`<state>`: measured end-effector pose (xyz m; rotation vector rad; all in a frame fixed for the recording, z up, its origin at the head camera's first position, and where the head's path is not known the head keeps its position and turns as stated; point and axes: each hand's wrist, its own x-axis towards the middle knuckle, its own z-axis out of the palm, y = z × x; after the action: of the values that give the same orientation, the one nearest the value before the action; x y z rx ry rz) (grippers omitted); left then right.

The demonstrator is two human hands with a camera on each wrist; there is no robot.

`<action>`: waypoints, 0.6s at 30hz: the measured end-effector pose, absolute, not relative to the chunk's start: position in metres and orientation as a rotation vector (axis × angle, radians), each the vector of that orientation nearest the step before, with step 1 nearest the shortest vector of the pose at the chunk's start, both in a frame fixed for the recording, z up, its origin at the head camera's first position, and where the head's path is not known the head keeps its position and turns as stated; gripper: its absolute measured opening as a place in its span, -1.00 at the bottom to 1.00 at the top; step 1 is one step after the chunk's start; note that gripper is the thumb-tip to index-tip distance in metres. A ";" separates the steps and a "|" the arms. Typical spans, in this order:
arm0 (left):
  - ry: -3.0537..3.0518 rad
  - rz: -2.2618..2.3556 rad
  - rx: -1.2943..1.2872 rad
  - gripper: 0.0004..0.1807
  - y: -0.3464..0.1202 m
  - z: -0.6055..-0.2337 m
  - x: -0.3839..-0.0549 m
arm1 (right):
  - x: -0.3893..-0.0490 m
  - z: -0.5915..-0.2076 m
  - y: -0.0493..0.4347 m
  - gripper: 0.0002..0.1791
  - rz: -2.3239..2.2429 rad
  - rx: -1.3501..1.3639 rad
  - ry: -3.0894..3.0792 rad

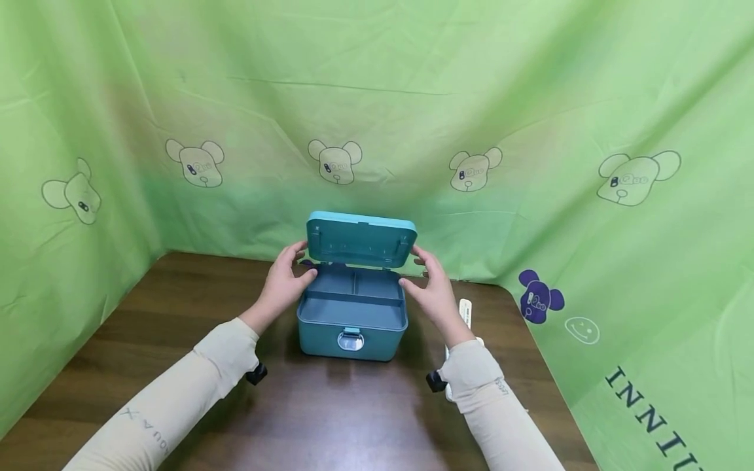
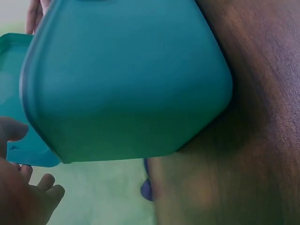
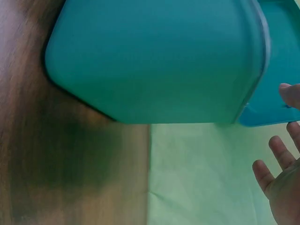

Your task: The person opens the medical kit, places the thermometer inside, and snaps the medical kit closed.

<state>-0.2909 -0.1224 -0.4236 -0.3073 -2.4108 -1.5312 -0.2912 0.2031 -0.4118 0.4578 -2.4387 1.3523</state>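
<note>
A teal storage box (image 1: 318, 341) stands on the table with its hinged lid (image 1: 360, 242) raised at the back. Inside lies a grey-blue tray (image 1: 353, 313), one wide section at the front and two smaller ones behind. The front carries a clasp (image 1: 351, 340). My left hand (image 1: 283, 282) is at the lid's left edge, fingertips by its side and thumb near the box rim. Mirroring it, my right hand (image 1: 434, 289) has its fingers spread at the lid's right edge. Both wrist views show loosely extended fingers beside the lid; firm contact is hard to tell.
The brown wooden table (image 1: 347, 418) ends at a green cloth (image 1: 377, 85) hanging behind and at both sides. A white object (image 1: 465, 312) with a long flat part lies right of the box, partly hidden by my right forearm.
</note>
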 end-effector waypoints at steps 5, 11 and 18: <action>-2.438 -1.493 -0.323 -0.24 -0.124 -0.434 -0.296 | -0.293 -0.421 0.201 -0.12 1.367 0.411 -2.500; -2.456 -1.488 -0.360 -0.22 -0.127 -0.441 -0.303 | -0.300 -0.430 0.200 -0.13 1.361 0.355 -2.514; -2.451 -1.587 -0.396 -0.16 -0.130 -0.444 -0.308 | -0.307 -0.439 0.202 -0.17 1.583 0.342 -2.466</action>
<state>-0.3081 -0.1297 -0.4440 -0.3961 -2.4514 -1.5867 -0.3067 0.2024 -0.4393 0.3415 -2.4658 1.5826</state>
